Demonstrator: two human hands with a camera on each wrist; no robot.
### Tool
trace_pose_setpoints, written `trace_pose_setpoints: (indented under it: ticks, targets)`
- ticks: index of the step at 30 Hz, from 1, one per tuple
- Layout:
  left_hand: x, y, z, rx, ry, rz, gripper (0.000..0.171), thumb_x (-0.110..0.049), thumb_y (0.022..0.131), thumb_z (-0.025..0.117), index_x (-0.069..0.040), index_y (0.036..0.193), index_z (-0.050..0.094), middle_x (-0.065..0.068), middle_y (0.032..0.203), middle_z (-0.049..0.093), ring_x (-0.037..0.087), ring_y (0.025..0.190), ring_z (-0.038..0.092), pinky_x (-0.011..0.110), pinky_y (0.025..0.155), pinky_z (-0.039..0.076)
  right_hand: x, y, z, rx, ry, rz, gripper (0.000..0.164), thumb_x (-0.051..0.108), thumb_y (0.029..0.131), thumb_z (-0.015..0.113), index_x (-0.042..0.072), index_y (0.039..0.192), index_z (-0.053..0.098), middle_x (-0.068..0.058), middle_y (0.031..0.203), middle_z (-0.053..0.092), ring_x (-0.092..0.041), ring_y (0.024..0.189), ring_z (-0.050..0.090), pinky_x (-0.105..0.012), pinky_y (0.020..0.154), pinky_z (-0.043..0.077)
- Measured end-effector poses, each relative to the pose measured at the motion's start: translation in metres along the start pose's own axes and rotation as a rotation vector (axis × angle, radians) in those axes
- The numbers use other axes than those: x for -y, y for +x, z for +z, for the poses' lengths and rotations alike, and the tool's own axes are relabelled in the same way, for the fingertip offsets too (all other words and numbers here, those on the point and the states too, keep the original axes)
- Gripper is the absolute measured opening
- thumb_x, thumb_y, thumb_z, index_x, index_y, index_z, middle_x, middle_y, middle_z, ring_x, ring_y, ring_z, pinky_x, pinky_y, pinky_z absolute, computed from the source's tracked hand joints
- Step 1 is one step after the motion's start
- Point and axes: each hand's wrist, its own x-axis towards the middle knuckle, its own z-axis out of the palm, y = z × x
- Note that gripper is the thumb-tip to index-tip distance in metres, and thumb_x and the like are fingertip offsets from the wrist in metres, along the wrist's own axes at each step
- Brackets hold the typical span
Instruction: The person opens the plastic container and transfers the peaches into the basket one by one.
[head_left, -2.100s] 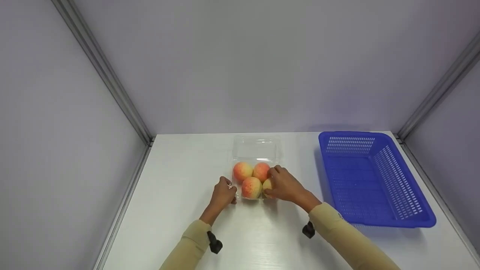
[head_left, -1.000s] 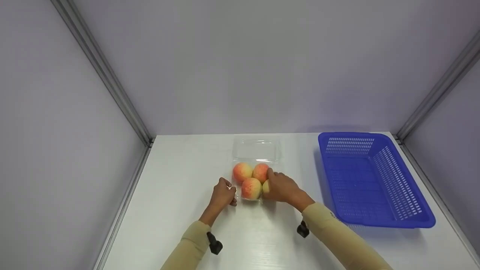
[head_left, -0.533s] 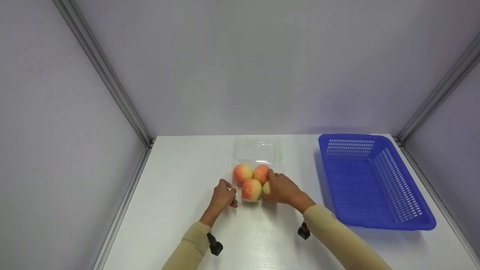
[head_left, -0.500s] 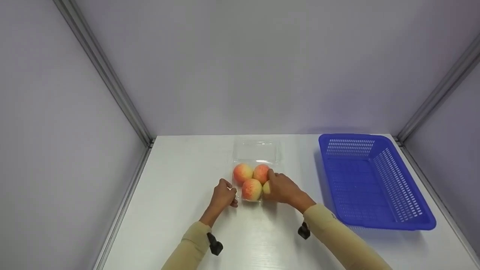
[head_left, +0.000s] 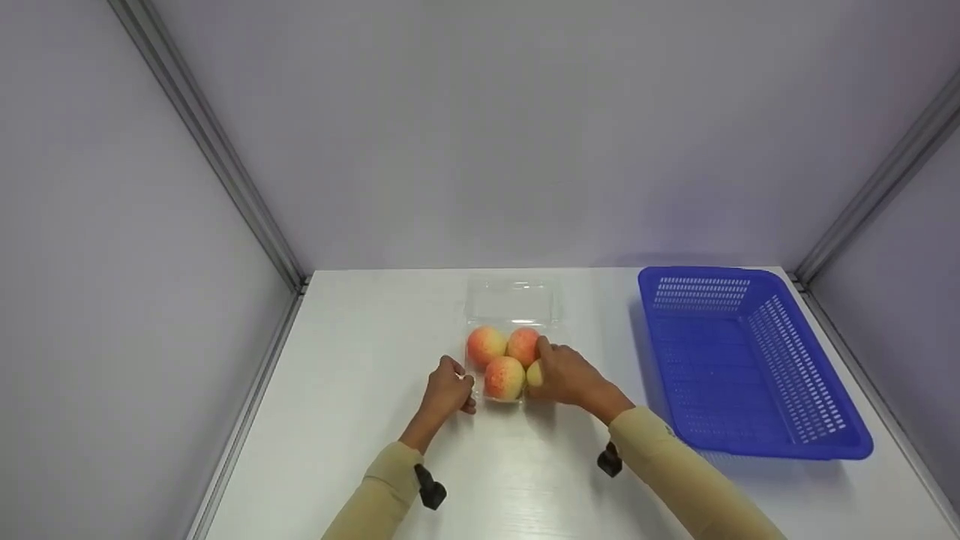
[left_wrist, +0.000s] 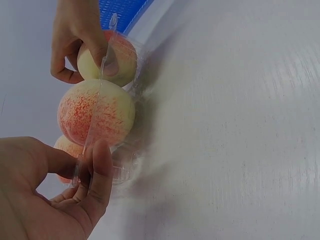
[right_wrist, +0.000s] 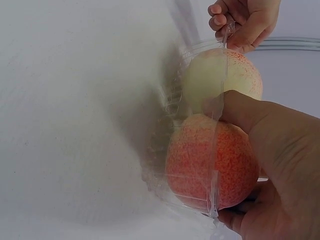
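Note:
A clear plastic clamshell box (head_left: 475, 375) lies on the white table with its lid (head_left: 513, 301) folded back, away from me. Peaches fill its base: two at the back (head_left: 486, 346), (head_left: 524, 345) and two along the front. My left hand (head_left: 448, 391) pinches the box's rim at the front left corner; the left wrist view has thumb and fingers on the plastic edge (left_wrist: 95, 117). My right hand (head_left: 568, 376) grips the front right peach (right_wrist: 235, 165), hiding most of it in the head view. Its thumb (right_wrist: 232, 107) reaches over the rim between the front peaches.
A blue perforated plastic basket (head_left: 724, 412) stands at the right side of the table. Grey-white walls with metal corner posts (head_left: 217, 157) close in the back and sides. A black wrist device (head_left: 430, 491) hangs under each tan sleeve.
Compared with two seconds ago, my right hand has closed further round the front right peach, its wrist shifting slightly left. My left hand keeps its place at the box's rim.

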Motion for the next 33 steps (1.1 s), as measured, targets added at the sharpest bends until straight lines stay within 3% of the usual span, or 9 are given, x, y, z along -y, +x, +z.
trace_pose_setpoints:
  ticks: [16,23,33]
  targets:
    - [0.0008,-0.0015,-0.0008,0.012,0.018,0.023,0.016,-0.003,0.100,0.054,0.003,0.114,0.047,0.005,0.069,0.058,0.013,0.052,0.063,0.040,0.060,0.067,-0.0027,-0.0010,-0.0050,0.021,0.049,-0.028,0.073,0.033,0.079,0.092,0.005,0.129,0.047,-0.012,0.098,0.066,-0.028,0.088,0.064,-0.047,0.085,0.060]
    - [-0.0005,-0.0029,-0.0026,0.037,-0.030,0.034,0.020,-0.003,0.102,0.053,0.006,0.118,0.046,0.025,0.082,0.068,0.012,0.052,0.064,0.030,0.055,0.064,-0.0060,-0.0016,-0.0058,-0.028,0.045,-0.115,0.070,0.034,0.077,0.092,0.004,0.122,0.048,-0.009,0.091,0.064,-0.027,0.082,0.064,-0.044,0.076,0.058]
    - [0.0002,-0.0038,-0.0016,0.015,-0.015,0.043,0.018,-0.001,0.100,0.055,0.005,0.115,0.047,0.007,0.068,0.060,0.012,0.051,0.064,0.034,0.056,0.065,-0.0068,0.0000,-0.0082,0.003,0.062,-0.068,0.081,0.041,0.075,0.096,0.004,0.129,0.047,-0.011,0.098,0.066,-0.030,0.089,0.066,-0.047,0.084,0.060]
